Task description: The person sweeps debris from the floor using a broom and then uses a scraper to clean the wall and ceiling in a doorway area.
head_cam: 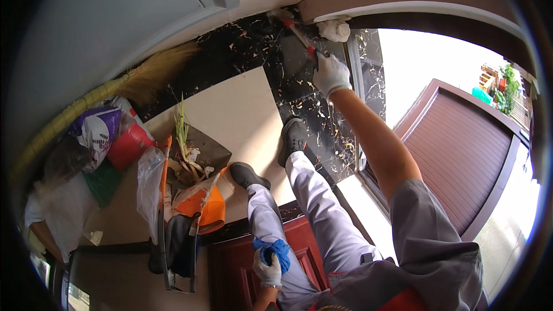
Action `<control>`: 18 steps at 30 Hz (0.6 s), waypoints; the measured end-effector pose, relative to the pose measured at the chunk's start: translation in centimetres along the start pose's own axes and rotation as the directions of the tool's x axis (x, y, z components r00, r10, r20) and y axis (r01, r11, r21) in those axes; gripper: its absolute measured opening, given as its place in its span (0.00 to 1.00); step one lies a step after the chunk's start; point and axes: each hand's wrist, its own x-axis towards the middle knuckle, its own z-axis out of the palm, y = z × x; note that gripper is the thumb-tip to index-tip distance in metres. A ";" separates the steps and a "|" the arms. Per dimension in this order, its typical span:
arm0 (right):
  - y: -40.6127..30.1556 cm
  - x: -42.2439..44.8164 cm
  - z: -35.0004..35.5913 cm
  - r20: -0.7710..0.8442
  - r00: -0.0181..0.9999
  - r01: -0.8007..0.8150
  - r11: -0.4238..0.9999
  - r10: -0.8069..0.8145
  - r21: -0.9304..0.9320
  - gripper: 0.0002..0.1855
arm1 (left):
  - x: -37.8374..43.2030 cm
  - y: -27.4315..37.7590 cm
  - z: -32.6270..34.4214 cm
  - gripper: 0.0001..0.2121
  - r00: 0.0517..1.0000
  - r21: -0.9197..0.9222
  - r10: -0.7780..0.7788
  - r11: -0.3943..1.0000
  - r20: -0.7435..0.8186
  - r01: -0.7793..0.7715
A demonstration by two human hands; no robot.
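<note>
My right hand [332,73], in a white work glove, is closed around the red grip of a long-handled hand tool [299,36]. The tool reaches away from me to the corner where the black marbled floor border meets the wall. Its far end is blurred, so its kind is unclear. Low in the view, my left hand [268,270], also gloved, holds a bunched blue cloth [280,251] in front of my leg. A lumpy white object with a round end [334,30] sits in the corner by the door frame, just beyond my right hand.
A straw broom [160,69] leans along the left wall. Near it are stuffed plastic bags [98,131] and a red container [128,144]. An orange-sided bag [201,207] stands beside my foot, with leafy stalks [183,138] near its opening. The doorway [360,95] opens on the right.
</note>
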 end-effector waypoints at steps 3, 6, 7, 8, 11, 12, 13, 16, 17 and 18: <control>-1.1 -3.5 0.9 0.055 0.994 0.092 0.995 -0.090 -0.044 0.17 | 0.3 0.3 -0.2 0.17 0.999 -0.011 -0.021 1.000 0.031 0.021; 0.1 0.1 1.7 -0.002 0.999 0.039 0.998 -0.039 -0.050 0.15 | 0.3 0.1 0.1 0.16 1.000 -0.002 0.022 1.000 0.006 -0.022; -0.1 1.3 0.8 -0.063 0.998 -0.030 0.998 0.027 -0.046 0.14 | 0.4 0.2 0.1 0.16 1.000 -0.012 0.007 1.000 0.029 -0.007; 0.1 2.4 -0.4 -0.065 0.996 -0.067 0.998 0.067 -0.004 0.17 | 0.6 0.3 0.1 0.16 0.999 -0.022 -0.006 1.000 0.052 0.008; 1.8 -0.4 0.4 -0.023 1.000 0.006 0.999 -0.005 0.050 0.17 | 0.2 -0.2 0.0 0.16 1.000 0.004 0.029 1.000 -0.001 -0.029; 2.2 -2.9 0.6 0.001 1.000 -0.001 0.996 0.001 0.090 0.19 | 0.3 0.0 -0.4 0.16 1.000 0.005 0.027 1.000 -0.011 -0.027; 3.5 -4.3 0.8 0.051 0.999 -0.020 0.996 0.016 0.082 0.21 | 0.5 0.6 -0.6 0.16 1.000 0.003 0.031 1.000 -0.007 -0.030; 7.4 -4.1 3.2 0.112 0.994 -0.007 1.000 0.006 0.004 0.24 | 0.7 1.3 -0.4 0.16 0.998 0.029 0.064 0.998 0.003 -0.064; 7.6 -3.0 3.4 0.058 0.998 0.005 1.000 -0.005 -0.007 0.23 | 0.6 1.3 -0.6 0.16 0.999 0.021 0.040 0.999 0.026 -0.040; 7.2 -1.1 3.3 -0.001 1.000 0.022 1.000 -0.022 -0.015 0.22 | 0.8 1.5 -0.4 0.16 0.999 0.014 0.016 1.000 0.042 -0.017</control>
